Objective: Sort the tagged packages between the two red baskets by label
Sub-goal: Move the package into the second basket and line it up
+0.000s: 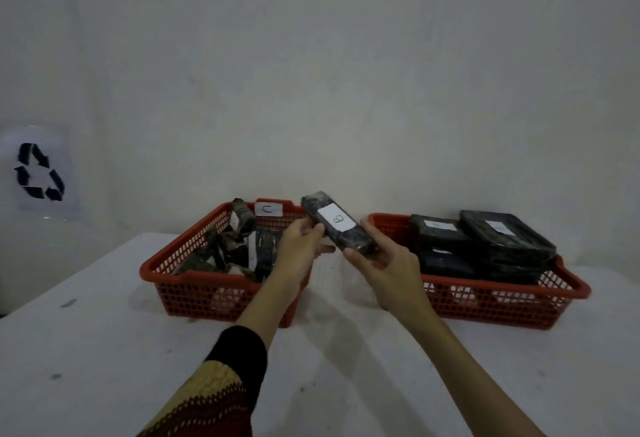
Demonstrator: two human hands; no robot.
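Both hands hold one long black wrapped package [334, 223] in the air between the two red baskets; its white label reads "B". My left hand [300, 249] pinches its left edge. My right hand [384, 260] grips its near end from below. The left red basket [194, 284] holds several crumpled dark packages [235, 246] and carries a white tag [268, 209] on its far rim. In the right red basket [512, 305] lie several flat black packages [498, 235] with white labels, stacked neatly.
The baskets stand side by side on a white table [104, 350] against a pale wall [311, 72]. A sheet with a recycling symbol [40, 173] hangs on the wall at left. The table's left edge runs diagonally at the far left.
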